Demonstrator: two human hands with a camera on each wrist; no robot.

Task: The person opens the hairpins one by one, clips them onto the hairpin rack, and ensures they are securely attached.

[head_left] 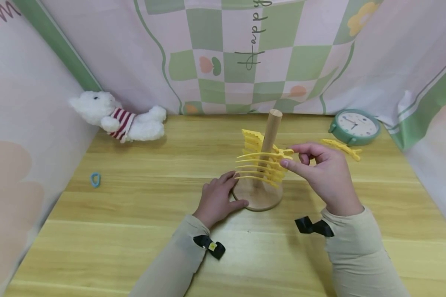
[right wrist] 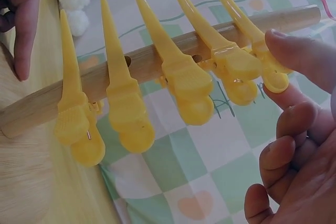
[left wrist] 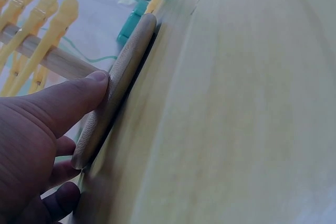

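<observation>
A wooden stand has an upright post (head_left: pixel 271 130) on a round base (head_left: pixel 258 200). Several long yellow hair clips (right wrist: pixel 186 80) are clamped one above another along the post. More yellow clips (head_left: pixel 250 135) sit on its far side. My left hand (head_left: pixel 217 200) grips the near left rim of the base, thumb on top and fingers at the edge. With thumb and index finger, my right hand (head_left: pixel 325 171) pinches the handle end of the topmost front clip (right wrist: pixel 262 56); its other fingers are curled. That clip still lies against the post.
Another yellow hair clip (head_left: pixel 341 147) lies on the table at the right, before a green round clock (head_left: pixel 357 126). At the back left lies a white plush toy (head_left: pixel 143 123) in a striped shirt. A small blue ring-shaped item (head_left: pixel 95 180) is at the left.
</observation>
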